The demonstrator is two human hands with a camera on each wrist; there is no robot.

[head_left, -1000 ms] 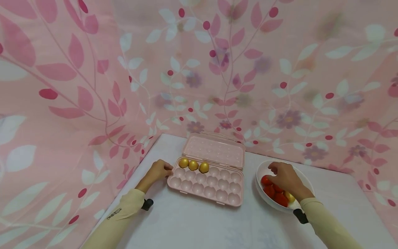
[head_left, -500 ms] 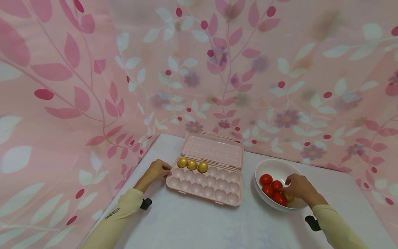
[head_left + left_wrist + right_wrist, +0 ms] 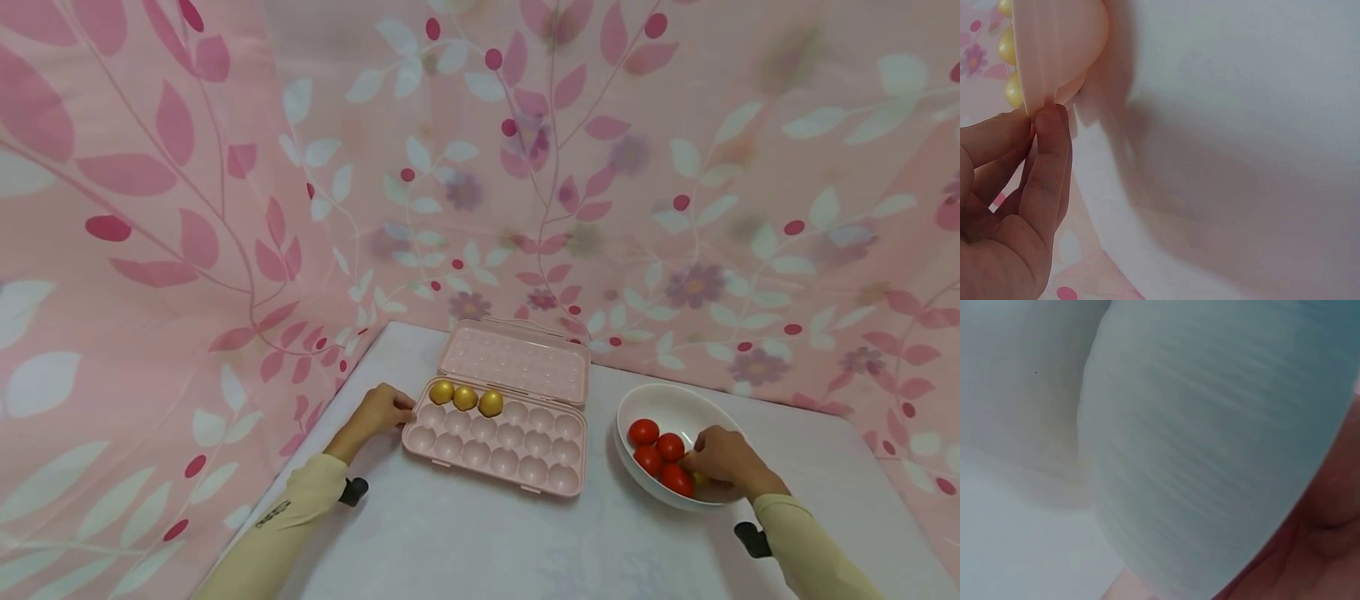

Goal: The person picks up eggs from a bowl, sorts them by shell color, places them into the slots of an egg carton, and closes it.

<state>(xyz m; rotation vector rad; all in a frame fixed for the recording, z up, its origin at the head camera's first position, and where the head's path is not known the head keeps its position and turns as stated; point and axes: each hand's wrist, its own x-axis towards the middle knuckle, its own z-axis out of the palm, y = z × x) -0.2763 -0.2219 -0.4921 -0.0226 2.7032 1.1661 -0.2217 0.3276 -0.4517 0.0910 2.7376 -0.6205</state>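
A pink plastic egg box (image 3: pixel 495 437) lies with its lid folded back, and three gold eggs (image 3: pixel 491 403) sit in its far row. My left hand (image 3: pixel 382 408) pinches the near-left rim of the box between thumb and fingers; the left wrist view shows this grip (image 3: pixel 1029 169) closely. Inside a white bowl (image 3: pixel 637 483) are several glossy red egg-shaped pieces (image 3: pixel 677 481). My right hand (image 3: pixel 723 457) reaches down into the bowl, fingers curled at a gold egg (image 3: pixel 701 478) that they mostly cover. In the right wrist view the bowl's outer wall (image 3: pixel 1210 444) hides the fingertips.
The egg box lid (image 3: pixel 513 362) leans back near the floral pink curtain (image 3: pixel 555 208) behind the table. A white cloth covers the tabletop (image 3: pixel 480 550). The bowl stands to the right of the box.
My right hand has shifted from above the red pieces to the bowl's right side, then down over the gold egg. My left hand keeps its hold on the box.
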